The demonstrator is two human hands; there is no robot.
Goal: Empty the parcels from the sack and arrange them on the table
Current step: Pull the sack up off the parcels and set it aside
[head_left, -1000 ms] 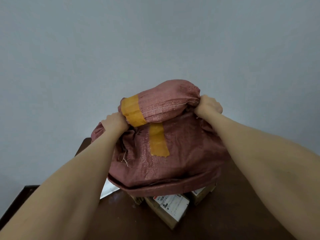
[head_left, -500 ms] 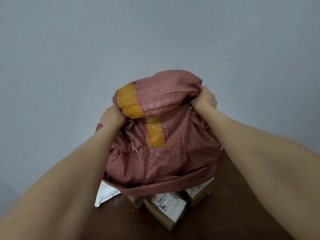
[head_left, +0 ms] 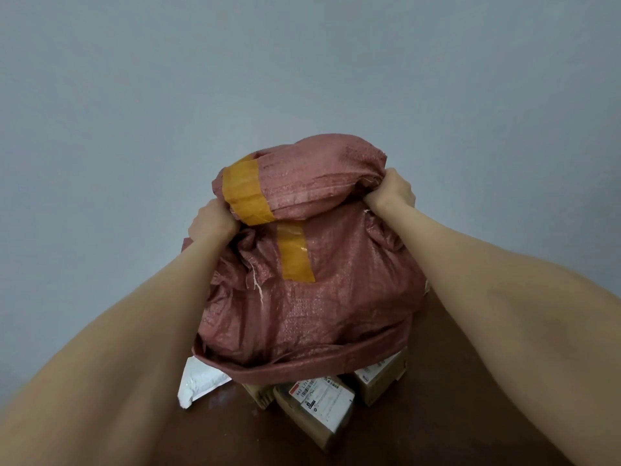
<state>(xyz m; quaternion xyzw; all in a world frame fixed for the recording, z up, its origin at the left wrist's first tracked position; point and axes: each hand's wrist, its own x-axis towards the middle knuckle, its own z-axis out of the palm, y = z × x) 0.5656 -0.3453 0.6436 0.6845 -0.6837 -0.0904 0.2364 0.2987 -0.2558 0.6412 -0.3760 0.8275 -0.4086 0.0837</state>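
A reddish woven sack patched with orange tape hangs upside down over the dark brown table, its open mouth facing down. My left hand grips the sack's upper left corner and my right hand grips its upper right corner. Under the mouth lie parcels: a cardboard box with a white label, a second labelled box to its right, a smaller box partly hidden, and a white padded mailer at the left. Whatever is still inside the sack is hidden.
A plain grey wall fills the background behind the table. My forearms cover the table's left and right sides.
The sack has been lifted higher, and more of the boxes and the white mailer under its mouth now show.
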